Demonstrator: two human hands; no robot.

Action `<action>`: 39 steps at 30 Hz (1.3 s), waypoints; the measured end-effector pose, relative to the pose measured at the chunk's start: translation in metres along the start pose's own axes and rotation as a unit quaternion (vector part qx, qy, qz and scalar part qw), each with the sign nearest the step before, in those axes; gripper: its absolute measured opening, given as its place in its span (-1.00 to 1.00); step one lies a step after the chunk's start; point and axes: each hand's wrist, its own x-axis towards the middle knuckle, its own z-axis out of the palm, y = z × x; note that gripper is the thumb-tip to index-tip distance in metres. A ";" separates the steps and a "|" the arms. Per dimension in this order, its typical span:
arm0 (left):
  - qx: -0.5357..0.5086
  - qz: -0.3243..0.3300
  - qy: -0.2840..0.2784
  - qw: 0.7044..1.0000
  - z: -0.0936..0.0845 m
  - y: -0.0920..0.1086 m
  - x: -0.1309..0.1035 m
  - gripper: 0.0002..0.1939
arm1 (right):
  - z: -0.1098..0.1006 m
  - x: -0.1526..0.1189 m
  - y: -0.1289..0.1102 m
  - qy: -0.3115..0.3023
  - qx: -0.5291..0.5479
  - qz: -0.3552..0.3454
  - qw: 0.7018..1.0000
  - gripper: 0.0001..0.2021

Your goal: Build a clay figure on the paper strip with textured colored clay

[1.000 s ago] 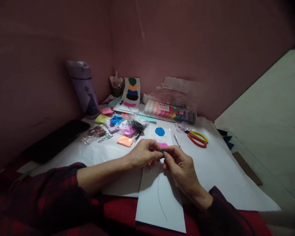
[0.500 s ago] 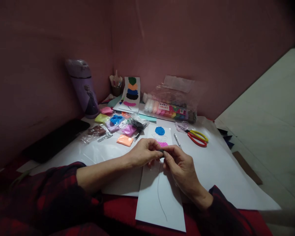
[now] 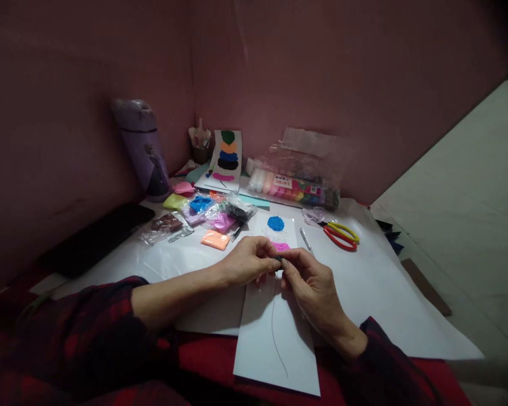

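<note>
I see room to pass over the white sheet (image 3: 389, 304), to the right of the right hand (image 3: 315, 282). Farther up, the tool with red and yellow handles (image 3: 341, 246) and a thin silver stick (image 3: 306, 239) get in my way. Ahead of the left hand (image 3: 248, 262) little packets (image 3: 215, 239) block me, and behind them stands a tall purple bottle (image 3: 140, 149)

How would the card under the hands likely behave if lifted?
The card is probably fairly stiff: its near end lies straight past the white sheet. It looks thin, so it is likely light.
</note>
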 end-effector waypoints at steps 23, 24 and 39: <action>0.010 -0.001 -0.001 1.000 0.000 -0.002 0.000 -0.87 | 0.000 -0.001 -0.004 0.001 -0.017 -0.002 1.000 -0.89; 0.011 -0.003 -0.001 1.000 -0.001 -0.002 0.000 -0.87 | 0.000 -0.002 -0.004 0.000 -0.020 -0.002 1.000 -0.89; 0.017 -0.016 0.002 1.000 0.001 0.000 -0.001 -0.87 | 0.000 -0.001 -0.007 -0.005 -0.066 -0.010 0.998 -0.90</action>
